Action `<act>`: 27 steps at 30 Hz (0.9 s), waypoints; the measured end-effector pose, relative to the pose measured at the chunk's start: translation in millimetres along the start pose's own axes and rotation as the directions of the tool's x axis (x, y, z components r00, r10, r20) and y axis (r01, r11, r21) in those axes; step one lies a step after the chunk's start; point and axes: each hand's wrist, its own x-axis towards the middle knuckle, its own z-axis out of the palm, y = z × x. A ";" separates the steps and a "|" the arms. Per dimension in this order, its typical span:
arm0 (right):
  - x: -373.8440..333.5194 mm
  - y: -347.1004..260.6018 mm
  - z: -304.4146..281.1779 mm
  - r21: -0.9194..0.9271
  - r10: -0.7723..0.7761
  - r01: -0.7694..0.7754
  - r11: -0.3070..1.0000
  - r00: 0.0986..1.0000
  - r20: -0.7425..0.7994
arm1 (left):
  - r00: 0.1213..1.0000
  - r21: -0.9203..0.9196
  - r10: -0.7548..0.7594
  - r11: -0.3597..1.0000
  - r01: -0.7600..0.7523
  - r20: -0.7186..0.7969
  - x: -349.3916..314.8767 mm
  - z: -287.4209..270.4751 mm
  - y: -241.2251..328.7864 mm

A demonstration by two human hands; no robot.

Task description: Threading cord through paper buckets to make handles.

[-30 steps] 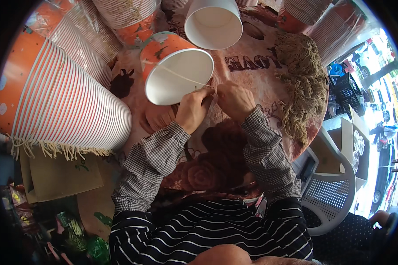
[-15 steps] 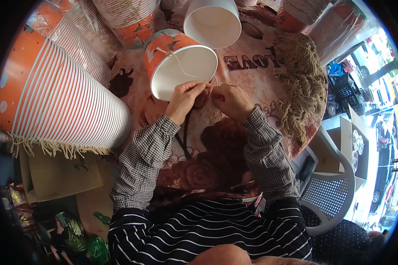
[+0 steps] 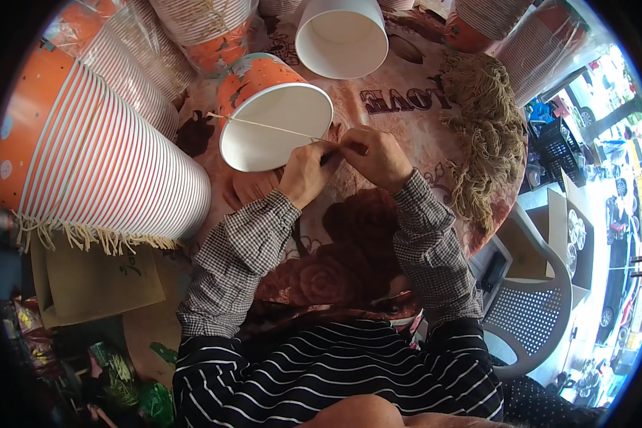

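An orange-patterned paper bucket [image 3: 253, 77] lies tipped on the table, its white mouth towards me. A pale string [image 3: 267, 127] stretches tight across that mouth, from a knot at the left side to the fingers at the right rim. My left hand [image 3: 308, 173] is closed on the string, just outside the rim. My right hand [image 3: 379, 160] is closed too, its fingertips pinched against those of the left at the string's end. The fingers hide the end itself and the hole in the bucket's wall there.
A long stack of nested buckets [image 3: 114, 157] leans at the left, with string ends at its base. Behind stand a white-mouthed bucket [image 3: 342, 43] and plastic-wrapped stacks [image 3: 203, 32]. A heap of beige strings [image 3: 485, 135] lies on the right of the table, beside a grey chair [image 3: 524, 314].
The bucket has shifted left and a little towards me. The string, slack before, is now taut across its mouth. My left hand has moved right and nearer, its fingers meeting the right hand's.
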 end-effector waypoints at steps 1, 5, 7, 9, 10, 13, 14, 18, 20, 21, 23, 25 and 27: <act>0.0 -1.3 -0.1 0.047 -0.005 0.006 0.999 1.000 -0.013 | 1.000 0.001 -0.001 1.000 0.001 0.000 -0.7 -0.2 -0.1; 1.5 1.2 0.6 0.065 -0.012 0.014 0.998 1.000 -0.028 | 0.999 0.018 0.053 0.998 -0.053 -0.003 -0.7 2.4 -0.2; 2.8 -0.6 3.7 0.116 -0.025 0.033 0.993 0.998 -0.066 | 0.997 0.028 0.079 0.997 -0.079 -0.004 -0.7 4.4 0.1; 4.6 -3.6 7.4 0.165 -0.039 0.056 0.985 0.994 -0.104 | 0.989 -0.010 0.143 0.990 -0.143 -0.030 -1.9 7.6 -1.2; 5.0 -4.1 9.7 0.171 -0.085 0.105 0.980 0.989 -0.118 | 0.989 -0.009 0.143 0.990 -0.144 -0.031 -2.9 9.5 -3.6; 7.7 -11.0 10.9 0.189 -0.073 0.089 0.978 0.993 -0.089 | 0.988 0.131 0.153 0.980 -0.151 0.000 -7.3 13.2 -6.9; 7.9 -12.2 9.7 0.197 -0.011 0.020 0.980 0.999 -0.048 | 0.993 0.168 0.117 0.978 -0.121 0.033 -8.0 13.2 -2.9; 11.1 7.1 16.4 0.248 -0.027 0.052 0.967 0.994 -0.104 | 0.978 0.199 0.206 0.957 -0.210 0.044 -7.9 12.7 6.0; 14.6 15.8 15.1 0.481 0.260 -0.145 0.865 0.949 -0.181 | 0.982 0.149 0.188 0.971 -0.188 0.013 -6.5 9.5 3.0; 15.6 18.4 11.5 0.582 0.352 -0.197 0.789 0.921 -0.166 | 0.986 0.098 0.164 0.982 -0.162 -0.018 -5.4 7.2 1.3; 18.1 28.5 7.3 0.579 0.400 -0.254 0.775 0.906 -0.137 | 0.990 -0.059 0.076 0.995 -0.083 -0.115 -2.4 2.0 1.0; 16.1 38.2 7.9 0.545 0.424 -0.315 0.777 0.902 -0.081 | 0.988 -0.173 -0.036 0.985 0.010 -0.151 0.4 1.4 -2.9; 14.9 33.7 5.5 0.378 0.406 -0.342 0.860 0.908 -0.103 | 0.990 -0.215 -0.071 0.976 0.043 -0.126 2.7 1.4 -8.4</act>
